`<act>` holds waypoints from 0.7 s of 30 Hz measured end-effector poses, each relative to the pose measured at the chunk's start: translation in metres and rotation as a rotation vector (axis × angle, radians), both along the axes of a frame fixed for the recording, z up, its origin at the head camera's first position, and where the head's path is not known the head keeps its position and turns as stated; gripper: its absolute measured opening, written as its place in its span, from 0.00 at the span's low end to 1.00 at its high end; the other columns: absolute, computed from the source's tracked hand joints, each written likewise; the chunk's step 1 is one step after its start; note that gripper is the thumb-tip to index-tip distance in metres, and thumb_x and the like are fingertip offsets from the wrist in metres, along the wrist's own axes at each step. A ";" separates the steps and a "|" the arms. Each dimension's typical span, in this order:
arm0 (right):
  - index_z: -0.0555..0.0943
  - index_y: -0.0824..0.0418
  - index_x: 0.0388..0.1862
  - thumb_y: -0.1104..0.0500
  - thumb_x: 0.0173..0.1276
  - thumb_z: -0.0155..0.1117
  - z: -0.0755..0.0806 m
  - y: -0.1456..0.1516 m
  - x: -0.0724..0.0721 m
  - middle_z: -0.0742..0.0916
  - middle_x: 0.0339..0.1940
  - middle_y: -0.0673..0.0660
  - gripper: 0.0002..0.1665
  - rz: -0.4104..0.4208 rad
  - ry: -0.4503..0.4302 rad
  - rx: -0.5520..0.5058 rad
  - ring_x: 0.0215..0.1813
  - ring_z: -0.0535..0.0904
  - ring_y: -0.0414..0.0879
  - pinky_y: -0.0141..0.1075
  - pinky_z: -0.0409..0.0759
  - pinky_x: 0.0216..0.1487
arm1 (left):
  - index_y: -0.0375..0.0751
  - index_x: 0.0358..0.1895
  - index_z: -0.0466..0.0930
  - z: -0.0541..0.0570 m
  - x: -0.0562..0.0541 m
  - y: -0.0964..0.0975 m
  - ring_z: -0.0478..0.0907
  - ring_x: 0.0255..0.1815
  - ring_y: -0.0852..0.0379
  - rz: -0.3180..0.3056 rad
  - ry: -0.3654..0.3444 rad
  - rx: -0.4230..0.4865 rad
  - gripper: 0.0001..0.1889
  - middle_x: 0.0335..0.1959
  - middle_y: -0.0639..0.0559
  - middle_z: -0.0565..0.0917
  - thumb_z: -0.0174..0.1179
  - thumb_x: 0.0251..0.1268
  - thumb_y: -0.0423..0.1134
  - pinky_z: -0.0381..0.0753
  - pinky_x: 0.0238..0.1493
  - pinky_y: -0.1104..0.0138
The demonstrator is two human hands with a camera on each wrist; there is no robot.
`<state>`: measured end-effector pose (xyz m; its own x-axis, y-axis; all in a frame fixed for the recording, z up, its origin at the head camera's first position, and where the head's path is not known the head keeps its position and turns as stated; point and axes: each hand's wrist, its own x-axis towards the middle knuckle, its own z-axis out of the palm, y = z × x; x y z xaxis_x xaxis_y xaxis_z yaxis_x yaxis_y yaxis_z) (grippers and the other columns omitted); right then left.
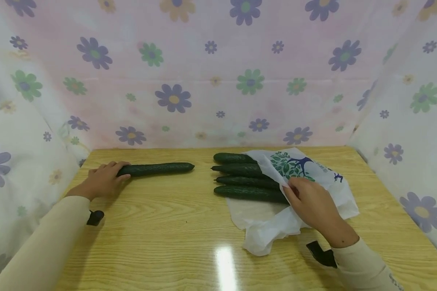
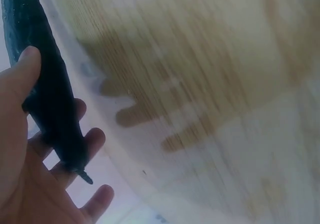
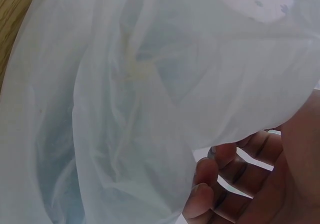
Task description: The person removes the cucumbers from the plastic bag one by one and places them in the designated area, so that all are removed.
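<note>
My left hand (image 1: 102, 180) holds one end of a dark green cucumber (image 1: 160, 169) at the table's left side. In the left wrist view the thumb lies on one side of the cucumber (image 2: 50, 78) and the fingers reach behind it, near its stem end. My right hand (image 1: 315, 204) pinches the edge of a white plastic bag (image 1: 335, 190) printed with a tree. Several more cucumbers (image 1: 247, 193) lie side by side with their ends out of the bag's mouth, the rest hidden inside. In the right wrist view the bag (image 3: 150, 108) hangs over the curled fingers (image 3: 202, 199).
A wood-grain table (image 1: 160, 238) carries everything. Flowered cloth (image 1: 211, 64) stands along the back and both sides. A crumpled flap of the bag spreads toward the table's front. Black straps hang at both wrists.
</note>
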<state>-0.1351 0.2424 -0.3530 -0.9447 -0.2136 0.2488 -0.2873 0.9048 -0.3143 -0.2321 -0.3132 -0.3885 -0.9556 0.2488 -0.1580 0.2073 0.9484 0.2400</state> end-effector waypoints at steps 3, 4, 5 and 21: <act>0.72 0.54 0.23 0.56 0.76 0.59 -0.001 0.000 0.000 0.71 0.18 0.49 0.18 0.000 0.006 0.002 0.20 0.63 0.40 0.32 0.61 0.22 | 0.42 0.77 0.57 -0.001 -0.004 0.002 0.58 0.67 0.18 -0.006 -0.007 -0.002 0.32 0.71 0.25 0.63 0.44 0.80 0.57 0.53 0.57 0.23; 0.71 0.54 0.22 0.56 0.76 0.59 -0.001 0.000 0.000 0.70 0.18 0.49 0.19 0.001 0.007 0.002 0.19 0.63 0.40 0.32 0.61 0.21 | 0.42 0.77 0.57 -0.001 -0.004 0.003 0.59 0.67 0.18 -0.006 -0.009 -0.005 0.32 0.70 0.25 0.63 0.45 0.80 0.56 0.54 0.56 0.23; 0.71 0.53 0.22 0.56 0.76 0.59 -0.001 0.000 -0.001 0.70 0.18 0.49 0.19 0.002 0.007 0.002 0.19 0.63 0.40 0.32 0.60 0.21 | 0.42 0.77 0.57 -0.001 -0.005 0.003 0.59 0.67 0.18 -0.006 -0.013 -0.007 0.32 0.70 0.24 0.63 0.45 0.80 0.56 0.55 0.56 0.23; 0.71 0.53 0.22 0.56 0.76 0.59 0.001 -0.002 0.001 0.70 0.17 0.49 0.19 0.000 -0.002 0.013 0.19 0.63 0.41 0.32 0.60 0.21 | 0.43 0.78 0.58 0.004 -0.005 0.015 0.62 0.68 0.22 -0.007 0.012 -0.037 0.29 0.72 0.25 0.64 0.49 0.80 0.47 0.54 0.61 0.24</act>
<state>-0.1343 0.2406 -0.3520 -0.9451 -0.2169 0.2444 -0.2870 0.9087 -0.3032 -0.2368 -0.2983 -0.3849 -0.9558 0.2494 -0.1557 0.2164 0.9552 0.2018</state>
